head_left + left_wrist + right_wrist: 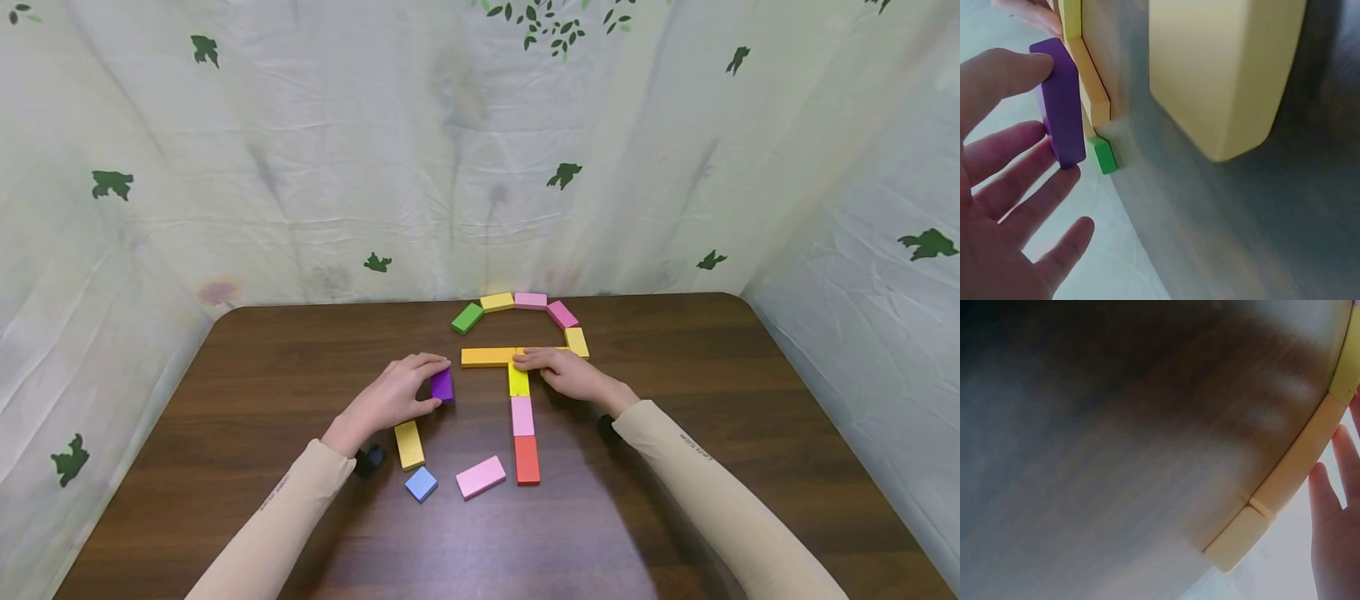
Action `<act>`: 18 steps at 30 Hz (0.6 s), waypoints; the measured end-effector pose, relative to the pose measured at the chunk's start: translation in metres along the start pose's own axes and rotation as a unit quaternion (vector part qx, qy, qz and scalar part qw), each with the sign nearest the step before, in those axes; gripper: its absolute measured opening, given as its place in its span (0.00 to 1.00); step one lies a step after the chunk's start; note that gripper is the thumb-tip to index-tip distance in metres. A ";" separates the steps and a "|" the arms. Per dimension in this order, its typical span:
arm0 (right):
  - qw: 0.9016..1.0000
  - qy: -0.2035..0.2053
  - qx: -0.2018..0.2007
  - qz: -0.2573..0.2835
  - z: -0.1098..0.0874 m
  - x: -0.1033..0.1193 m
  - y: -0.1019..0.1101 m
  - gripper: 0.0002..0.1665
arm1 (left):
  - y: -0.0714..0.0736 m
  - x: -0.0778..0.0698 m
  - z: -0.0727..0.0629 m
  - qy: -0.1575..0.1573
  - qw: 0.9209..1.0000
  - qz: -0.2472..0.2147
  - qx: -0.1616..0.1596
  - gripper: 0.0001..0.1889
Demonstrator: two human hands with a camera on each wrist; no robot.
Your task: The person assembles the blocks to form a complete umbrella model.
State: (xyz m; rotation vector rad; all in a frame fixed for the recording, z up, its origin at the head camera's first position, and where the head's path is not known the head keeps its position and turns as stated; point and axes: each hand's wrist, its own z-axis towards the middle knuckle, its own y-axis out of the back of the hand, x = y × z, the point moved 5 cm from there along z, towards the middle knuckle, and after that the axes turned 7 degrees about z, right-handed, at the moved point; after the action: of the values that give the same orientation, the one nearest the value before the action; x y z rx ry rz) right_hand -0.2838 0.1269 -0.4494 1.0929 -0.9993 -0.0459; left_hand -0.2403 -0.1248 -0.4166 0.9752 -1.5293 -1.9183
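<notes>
My left hand (393,390) pinches a purple block (442,386) between thumb and fingertips, left of the block layout; the left wrist view shows the thumb on one side of it and fingers on the other. Fingers extended, my right hand (570,375) touches the layout where a yellow block (519,382) meets the row of orange blocks (487,357), partly covering that row. Below the yellow block, a pink block (522,416) and a red block (527,460) continue a column toward me.
An arc of green (467,318), yellow (497,302), pink (530,301), magenta (562,314) and pale yellow (576,342) blocks curves behind the row. Nearer lie a tan block (409,445), a blue block (422,483) and a pink block (481,477). A cloth backdrop (337,167) stands behind the table.
</notes>
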 end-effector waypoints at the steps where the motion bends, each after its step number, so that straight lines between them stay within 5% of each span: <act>1: 1.000 -0.001 0.001 0.000 0.000 0.000 0.000 0.25 | 0.000 0.001 0.002 0.001 1.000 -0.002 0.003 0.29; 18: 1.000 0.007 -0.001 0.003 0.000 -0.001 0.000 0.25 | -0.008 0.023 0.037 0.021 0.999 -0.021 0.035 0.30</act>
State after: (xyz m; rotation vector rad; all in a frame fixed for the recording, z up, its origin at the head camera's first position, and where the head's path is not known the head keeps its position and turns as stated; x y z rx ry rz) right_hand -0.2838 0.1274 -0.4503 1.0866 -0.9889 -0.0347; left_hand -0.2826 -0.1173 -0.4249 1.0784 -1.5740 -1.8719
